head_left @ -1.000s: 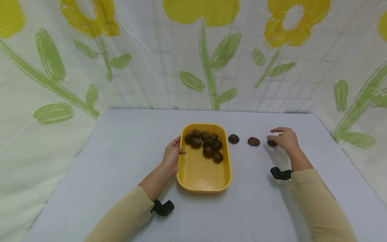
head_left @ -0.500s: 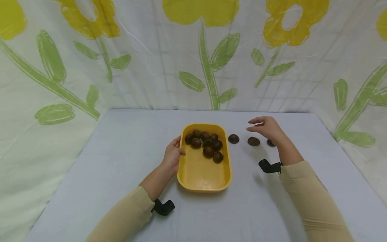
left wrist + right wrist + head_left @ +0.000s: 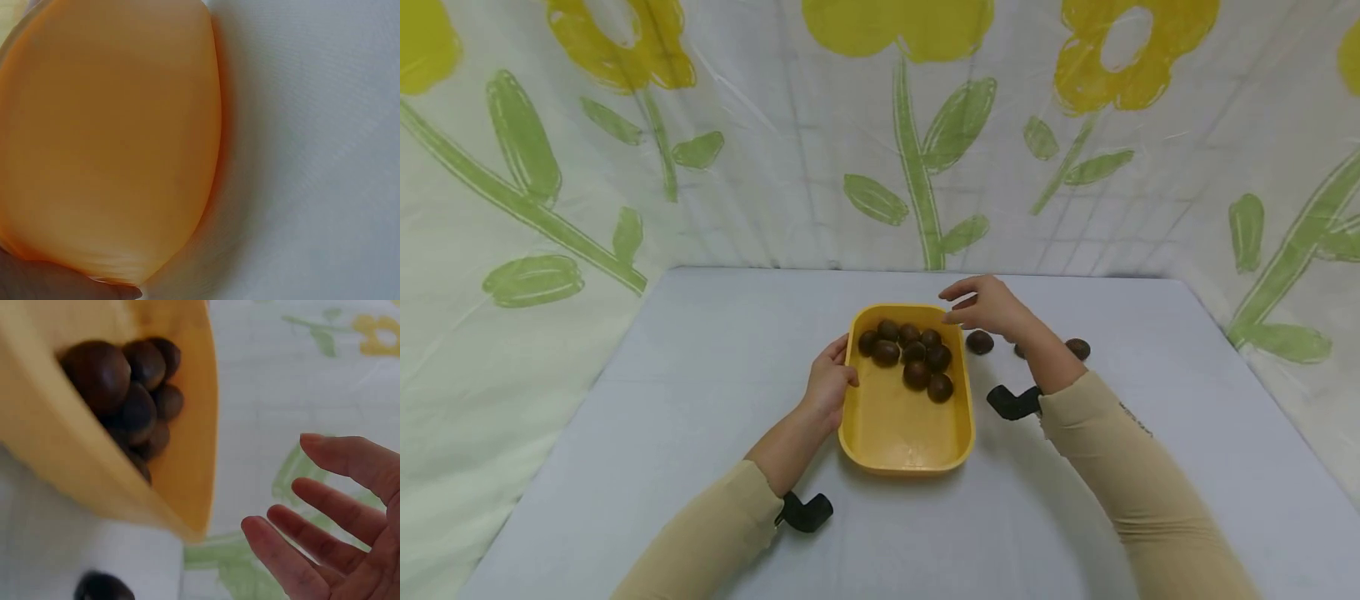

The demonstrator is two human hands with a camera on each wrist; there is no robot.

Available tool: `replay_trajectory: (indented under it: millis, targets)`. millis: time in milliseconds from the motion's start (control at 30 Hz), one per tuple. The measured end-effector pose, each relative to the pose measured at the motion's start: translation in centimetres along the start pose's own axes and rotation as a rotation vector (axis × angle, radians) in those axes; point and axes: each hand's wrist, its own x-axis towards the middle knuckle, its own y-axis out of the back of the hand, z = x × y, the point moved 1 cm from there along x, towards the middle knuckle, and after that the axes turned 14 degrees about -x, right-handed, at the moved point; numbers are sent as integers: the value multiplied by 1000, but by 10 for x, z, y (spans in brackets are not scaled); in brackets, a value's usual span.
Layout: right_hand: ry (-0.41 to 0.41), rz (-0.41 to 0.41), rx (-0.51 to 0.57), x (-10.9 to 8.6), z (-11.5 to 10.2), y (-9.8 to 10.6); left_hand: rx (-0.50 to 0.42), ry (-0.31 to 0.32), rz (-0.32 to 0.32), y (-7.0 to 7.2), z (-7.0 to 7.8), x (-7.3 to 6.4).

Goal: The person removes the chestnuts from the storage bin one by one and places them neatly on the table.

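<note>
My left hand [image 3: 827,385] grips the left side of a yellow plastic tray [image 3: 901,437], thumb over its rim. In the left wrist view the outside of the tray [image 3: 119,137] fills much of the picture. Several brown chestnuts [image 3: 916,375] lie together in the tray's far half. Over the tray's far right corner is my right hand [image 3: 991,308], its fingers spread apart and holding nothing. The right wrist view shows those fingers [image 3: 319,537] beside the tray, with chestnuts [image 3: 100,375] inside it.
To the tray's right a row of chestnuts lies on the white table [image 3: 700,358]: a near one [image 3: 980,342], a middle one [image 3: 1020,351] partly hidden by my right arm, and a far one [image 3: 1078,348]. A flower-printed curtain [image 3: 760,167] hangs behind the table.
My right hand has moved left from the rightmost chestnut, past the middle one, to the tray's far right corner. My left hand and the tray have stayed put.
</note>
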Motion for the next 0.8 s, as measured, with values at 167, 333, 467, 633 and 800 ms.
replay_trajectory:
  millis: [167,333,467,633,800]
  targets:
    - [30,-52,-69,10,-19,-25,23,-6,-2,0,1,-1]
    - [41,-86,-125,24,-27,-49,30,-8,-9,-1,1,-1]
    - [38,-92,-137,34,-30,-61,27,-17,-19,-1,1,-1]
    - [2,-89,-110,40,-31,-71,28,-21,-22,-1,0,1]
    - [10,-66,-177,43,-32,-80,45,-13,3,0,0,1]
